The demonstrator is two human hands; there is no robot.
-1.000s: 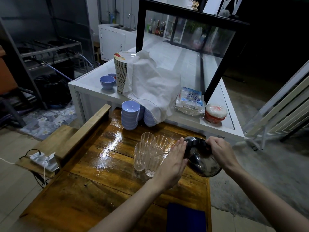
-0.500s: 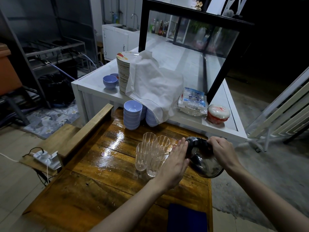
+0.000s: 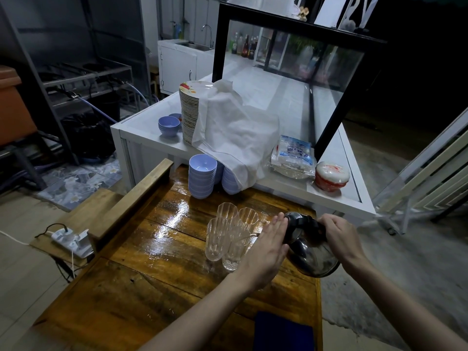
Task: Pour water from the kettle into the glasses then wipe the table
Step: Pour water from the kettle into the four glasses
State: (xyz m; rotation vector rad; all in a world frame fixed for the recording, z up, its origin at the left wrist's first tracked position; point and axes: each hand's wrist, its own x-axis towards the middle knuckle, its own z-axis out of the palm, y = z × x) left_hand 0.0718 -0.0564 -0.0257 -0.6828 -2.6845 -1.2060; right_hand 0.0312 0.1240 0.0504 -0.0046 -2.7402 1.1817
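Glasses [image 3: 231,236] stand mid-table [image 3: 131,287], kettle [image 3: 310,247] right, bowls [image 3: 202,178] behind.

Dark steel kettle [image 3: 310,252] tilted over four clear glasses [image 3: 229,236] on wet table [image 3: 141,282]

We're looking at a food stall kitchen: plates [image 3: 188,115] stacking high, bowls [image 3: 202,178] piling beside a glass display case [image 3: 298,54], sink [image 3: 193,45] sitting behind.

Glossy varnished wooden table [image 3: 141,252] with a wet-looking sheen, clear ribbed glasses [image 3: 229,235], dark polished metal kettle [image 3: 310,252] with mirror-like reflections, matt dark blue cloth [image 3: 281,333], crumpled white cloth [image 3: 235,133], smooth lilac plastic-looking bowls [image 3: 202,176], shiny plastic packet [image 3: 292,158]
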